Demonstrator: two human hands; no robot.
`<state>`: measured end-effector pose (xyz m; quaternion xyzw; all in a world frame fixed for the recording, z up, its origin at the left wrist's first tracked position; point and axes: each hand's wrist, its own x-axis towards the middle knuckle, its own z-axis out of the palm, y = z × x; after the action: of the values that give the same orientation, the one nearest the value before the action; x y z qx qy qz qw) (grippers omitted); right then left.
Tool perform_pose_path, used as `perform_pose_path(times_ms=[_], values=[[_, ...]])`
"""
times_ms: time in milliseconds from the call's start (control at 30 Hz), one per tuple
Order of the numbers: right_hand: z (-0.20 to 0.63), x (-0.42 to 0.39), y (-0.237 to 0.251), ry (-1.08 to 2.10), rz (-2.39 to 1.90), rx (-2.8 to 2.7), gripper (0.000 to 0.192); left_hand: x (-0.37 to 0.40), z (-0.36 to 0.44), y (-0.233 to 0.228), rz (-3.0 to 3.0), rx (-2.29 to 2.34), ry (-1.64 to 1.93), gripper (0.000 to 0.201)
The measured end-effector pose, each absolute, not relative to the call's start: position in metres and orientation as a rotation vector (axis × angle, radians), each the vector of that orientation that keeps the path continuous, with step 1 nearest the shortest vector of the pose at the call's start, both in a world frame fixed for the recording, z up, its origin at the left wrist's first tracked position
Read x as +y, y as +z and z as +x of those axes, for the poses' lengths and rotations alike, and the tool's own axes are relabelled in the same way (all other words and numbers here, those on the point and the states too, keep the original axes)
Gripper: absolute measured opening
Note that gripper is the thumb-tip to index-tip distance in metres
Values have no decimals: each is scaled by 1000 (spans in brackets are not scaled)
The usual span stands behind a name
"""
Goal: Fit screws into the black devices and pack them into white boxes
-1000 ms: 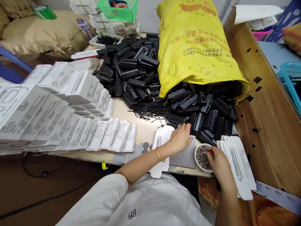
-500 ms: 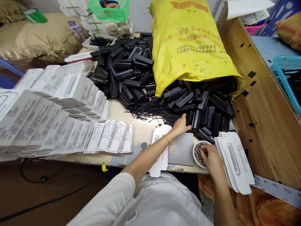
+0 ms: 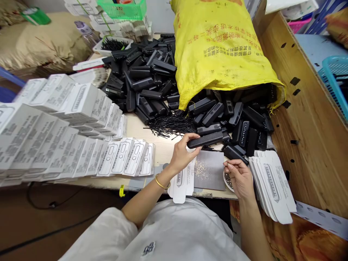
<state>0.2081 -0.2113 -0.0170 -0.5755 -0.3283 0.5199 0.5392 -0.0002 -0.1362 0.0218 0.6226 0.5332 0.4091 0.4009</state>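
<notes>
One black case (image 3: 207, 140) (textured) in left hand (image 3: 182, 154)

Held case (image 3: 206, 140): matt, ridged plastic

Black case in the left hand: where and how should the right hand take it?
Probably pinch the case across its long sides near its right end, coming from the near right, where the right hand is. It's a long, slim bar, and the left hand holds the other end, leaving that one uncovered.
</notes>
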Motion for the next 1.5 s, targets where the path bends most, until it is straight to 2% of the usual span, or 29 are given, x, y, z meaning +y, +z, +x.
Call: perform_pose_path(times_ms=[67, 200, 367, 567, 767, 900, 1033, 1133, 1200, 1300, 1400, 1500], values=[[195, -206, -18, 1231, -1335, -779, 25, -142, -4, 23, 1449, 1361, 1103, 27], [171, -204, -18, 1153, -1369, -852, 21, -145, 2, 15, 859, 1257, 1192, 41], [150, -211, -19, 1013, -1434, -953, 18, -145, 9, 6, 211, 1084, 1054, 31], [144, -221, -28, 815, -1510, -1129, 15, -152, 11, 4, 20, 1027, 1028, 20], [145, -217, -25, 577, -1547, -1318, 13, -158, 13, 2, 59, 1021, 1055, 24], [144, -215, -23, 579, -1551, -1345, 16, -161, 16, -1, 60, 1012, 1129, 25], [140, -213, -30, 748, -1522, -1196, 17, -163, 18, 6, -26, 999, 1204, 22], [144, -213, -34, 825, -1442, -1058, 16, -171, 17, 16, 117, 908, 1286, 34], [155, -212, -31, 789, -1406, -945, 22, -179, 20, 15, 443, 806, 1311, 41], [176, -208, -19, 651, -1439, -780, 27, -185, 32, -2, 1123, 721, 1054, 42], [193, -205, -6, 565, -1501, -794, 27, -178, 41, -18, 1482, 865, 831, 38], [204, -205, -4, 538, -1547, -869, 28, -163, 24, -13, 1487, 1214, 832, 45]])
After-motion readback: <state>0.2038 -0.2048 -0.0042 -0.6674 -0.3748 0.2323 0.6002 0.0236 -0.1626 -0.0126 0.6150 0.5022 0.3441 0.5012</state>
